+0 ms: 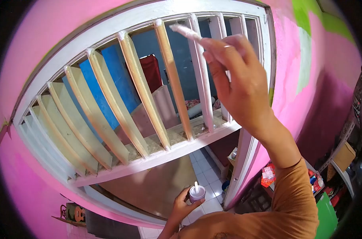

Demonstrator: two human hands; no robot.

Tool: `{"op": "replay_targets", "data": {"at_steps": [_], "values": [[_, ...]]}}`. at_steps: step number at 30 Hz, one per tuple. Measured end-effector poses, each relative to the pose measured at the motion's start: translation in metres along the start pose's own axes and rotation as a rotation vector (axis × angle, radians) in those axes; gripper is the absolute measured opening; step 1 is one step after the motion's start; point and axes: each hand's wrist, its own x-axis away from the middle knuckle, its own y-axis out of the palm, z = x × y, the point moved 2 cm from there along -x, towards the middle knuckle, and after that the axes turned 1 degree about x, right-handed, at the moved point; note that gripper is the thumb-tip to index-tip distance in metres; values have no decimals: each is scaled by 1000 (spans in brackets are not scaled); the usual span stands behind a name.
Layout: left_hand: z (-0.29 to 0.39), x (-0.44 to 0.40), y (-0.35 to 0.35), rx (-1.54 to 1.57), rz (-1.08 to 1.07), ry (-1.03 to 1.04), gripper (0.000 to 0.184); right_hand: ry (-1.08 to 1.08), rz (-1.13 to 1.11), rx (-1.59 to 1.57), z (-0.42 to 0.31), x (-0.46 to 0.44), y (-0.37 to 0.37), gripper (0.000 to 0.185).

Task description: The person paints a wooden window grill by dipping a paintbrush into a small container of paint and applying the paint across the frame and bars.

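Your right hand [240,75]'s raised high, fingers pinching a brush [187,32], its long axis slanting, tip up and left. Lower down, your left hand [183,205]'s curled round a small cup [197,195]. Slats [174,79] sit past the brush.

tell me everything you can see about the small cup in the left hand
The small cup is round and pale lilac to whitish, apparently plastic, with no lid visible. A white stick stands in it, its end above the rim; what else it contains is hard to make out. It seems roughly upright, its mouth facing up, gripped by the left hand with the thumb across its near side. It appears below the white sill in the picture.
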Motion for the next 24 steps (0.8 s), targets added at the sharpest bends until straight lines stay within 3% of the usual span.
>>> {"op": "replay_targets", "data": {"at_steps": [2,11,14,24], "values": [[2,1,0,3,-5,-1,58,12,-114,42,0,2,7,22],[-10,0,3,11,11,-21,59,-124,13,77,0,-6,-4,24],[-4,1,1,18,-10,-11,58,-30,-158,57,-6,1,-1,25],[-2,2,7,47,-11,-47,58,-97,-258,236,17,-20,39,26]]}}
